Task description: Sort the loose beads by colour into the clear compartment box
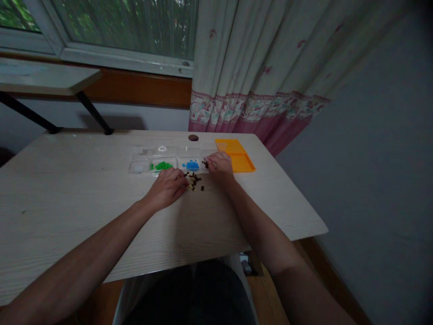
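A small loose pile of dark brown and cream pieces [194, 179] lies on the table. My left hand [169, 186] is at the pile's left edge, its fingers curled and closed at the pieces; whatever they pinch is too small to make out. Behind the pile is a clear plastic compartment box [145, 159]. Bright green pieces [163, 165] fill one compartment and blue pieces [192, 165] another. Over the rightmost compartment, where dark brown pieces [205, 164] show, my right hand [220, 164] bends down with fingers drawn together. Its fingertips are partly hidden, and anything in them cannot be made out.
An orange plastic case [241, 162] lies right of the clear box, beyond my right hand. A round cable hole [193, 137] sits near the table's back edge. At the back left, a raised shelf [47, 76] stands on black legs. Curtains [243, 81] hang behind.
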### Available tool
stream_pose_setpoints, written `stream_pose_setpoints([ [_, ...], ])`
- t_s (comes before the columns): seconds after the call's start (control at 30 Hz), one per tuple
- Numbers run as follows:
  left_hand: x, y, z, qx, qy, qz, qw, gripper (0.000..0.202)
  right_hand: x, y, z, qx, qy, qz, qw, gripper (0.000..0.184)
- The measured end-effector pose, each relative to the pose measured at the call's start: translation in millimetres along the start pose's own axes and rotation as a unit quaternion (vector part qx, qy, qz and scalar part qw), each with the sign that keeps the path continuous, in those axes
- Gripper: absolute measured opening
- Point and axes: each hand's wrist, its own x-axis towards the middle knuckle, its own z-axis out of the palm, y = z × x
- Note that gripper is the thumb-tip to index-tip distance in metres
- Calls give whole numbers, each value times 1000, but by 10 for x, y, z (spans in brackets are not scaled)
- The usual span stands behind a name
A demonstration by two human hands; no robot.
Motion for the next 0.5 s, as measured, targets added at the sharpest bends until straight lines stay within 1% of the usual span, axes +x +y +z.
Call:
stream_pose_setpoints([
  [0.13,9,39,31,-3,17,-14,1000,17,-12,-48,-1,16,15,-29,999,26],
  [0.2,15,39,52,-23,40,-27,999,17,-32,-105,-20,24,24,-54,998,26],
  [0.27,25,18,80,-55,74,-50,994,18,-66,-183,-55,33,26,-84,996,27],
  [0.37,47,-37,127,-106,126,-90,982,19,-131,-328,-129,51,9,-139,989,26],
  [0.5,81,-79,151,-155,172,-131,964,20,-202,-505,-197,69,-21,-205,976,21],
])
